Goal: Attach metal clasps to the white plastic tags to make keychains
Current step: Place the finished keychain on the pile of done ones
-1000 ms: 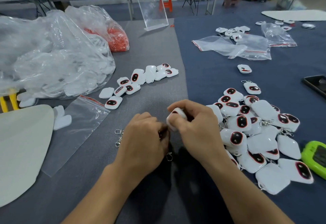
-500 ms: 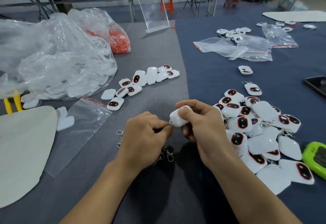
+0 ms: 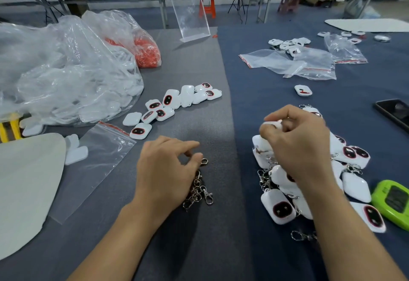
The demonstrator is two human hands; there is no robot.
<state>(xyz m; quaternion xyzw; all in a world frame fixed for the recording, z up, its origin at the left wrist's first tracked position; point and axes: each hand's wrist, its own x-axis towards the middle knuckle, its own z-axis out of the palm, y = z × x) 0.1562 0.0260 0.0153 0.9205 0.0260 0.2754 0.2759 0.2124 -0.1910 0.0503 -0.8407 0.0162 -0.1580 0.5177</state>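
My left hand [image 3: 166, 170] rests on a small heap of metal clasps [image 3: 199, 190] on the grey mat, thumb and fingers pinched on one clasp [image 3: 204, 161] whose ring sticks out past the thumb tip. My right hand [image 3: 296, 145] hovers over the pile of white tags with clasps [image 3: 278, 210] on the blue mat, fingers closed on a white tag [image 3: 273, 124]. A row of loose white tags [image 3: 170, 105] without clasps lies further back on the grey mat. The right hand hides much of the pile.
Large clear bags [image 3: 66, 74] of white parts and an orange-filled bag [image 3: 147, 53] sit at the left. An empty zip bag [image 3: 99, 159] and a white board [image 3: 24, 187] lie near left. A green device [image 3: 394, 201] and a phone [image 3: 394, 112] are right.
My hands have separated. The right hand carried the white tag rightward over the pile of tags. The left hand dropped down onto the heap of clasps.
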